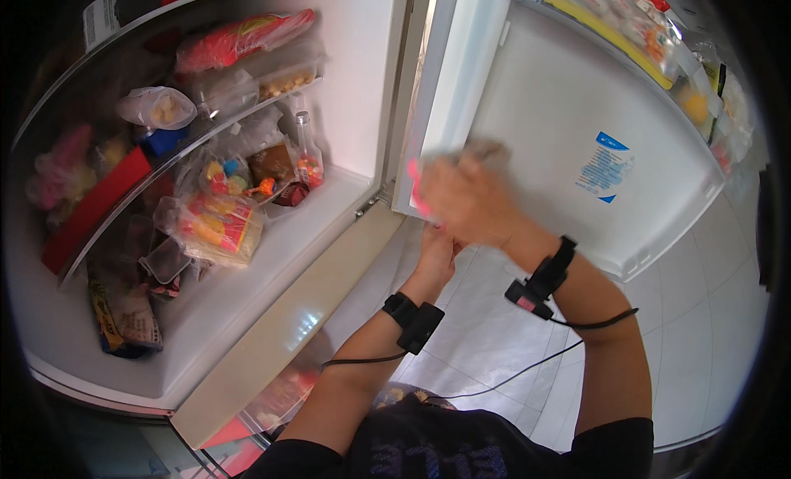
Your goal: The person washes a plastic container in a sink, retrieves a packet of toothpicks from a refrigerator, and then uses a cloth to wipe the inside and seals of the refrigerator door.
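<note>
My right hand (466, 201), blurred by motion, is at the hinge-side lower part of the open refrigerator door (525, 108). Its fingers are curled around a soft-looking item with a bright pink edge (417, 191), perhaps a cloth; most of it is hidden behind the hand. Just below, my left hand (437, 254) is raised to the door's bottom corner with bent fingers. The right hand partly covers it, so its grip is unclear. Beside both hands runs the pale door gasket (426, 108). Each wrist wears a black strap with a cabled module.
On the left, the refrigerator compartment (340, 95) holds bagged food (216, 225), a glass bottle of colourful sweets (309, 154) and a red package (247, 40). Packed door shelves (618, 40) are at upper right. A lower drawer (281, 395) stands partly out near my left forearm, above a tiled floor (667, 330).
</note>
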{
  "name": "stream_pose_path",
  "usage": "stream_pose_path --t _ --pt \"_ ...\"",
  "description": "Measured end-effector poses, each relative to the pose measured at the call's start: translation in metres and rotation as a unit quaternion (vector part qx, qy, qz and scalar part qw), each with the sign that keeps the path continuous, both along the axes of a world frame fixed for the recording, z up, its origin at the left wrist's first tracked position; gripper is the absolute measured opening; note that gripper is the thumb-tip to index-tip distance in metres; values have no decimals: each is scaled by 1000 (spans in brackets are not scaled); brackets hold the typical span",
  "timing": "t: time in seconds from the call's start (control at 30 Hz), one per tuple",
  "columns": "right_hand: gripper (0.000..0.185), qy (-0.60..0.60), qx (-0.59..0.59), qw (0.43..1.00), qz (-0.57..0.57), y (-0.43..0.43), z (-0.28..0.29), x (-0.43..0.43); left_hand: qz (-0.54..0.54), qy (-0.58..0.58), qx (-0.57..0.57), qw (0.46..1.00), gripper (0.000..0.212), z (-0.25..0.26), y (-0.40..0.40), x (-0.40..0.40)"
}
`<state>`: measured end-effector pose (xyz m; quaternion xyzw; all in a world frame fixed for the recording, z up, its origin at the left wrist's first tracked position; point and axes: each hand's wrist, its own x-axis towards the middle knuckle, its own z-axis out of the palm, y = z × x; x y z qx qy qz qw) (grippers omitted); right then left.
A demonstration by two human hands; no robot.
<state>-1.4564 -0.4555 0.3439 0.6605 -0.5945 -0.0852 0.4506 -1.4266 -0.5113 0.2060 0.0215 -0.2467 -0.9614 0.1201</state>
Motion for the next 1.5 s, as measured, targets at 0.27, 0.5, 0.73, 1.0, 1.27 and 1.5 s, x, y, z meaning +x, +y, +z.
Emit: stream_pose_path --t 0.27,0.5,0.73,1.0,1.27,1.5 --pt "21 20 37 999 -15 10 64 8 39 -115 -105 987 38 14 9 -4" --pt "19 46 -112 992 27 -2 75 6 51 -103 -109 987 37 17 10 0" --pt "24 -54 -12 997 44 11 0 17 53 25 -92 994 51 16 4 13" --pt "48 -81 -257 958 -95 39 60 10 -26 -73 -137 988 62 18 -12 11" --pt "28 -139 -112 971 -158 36 -54 6 -51 27 -36 998 37 1 -11 12" --pt "24 -179 -86 974 -106 48 -38 8 -73 42 6 996 22 -8 -17 7"
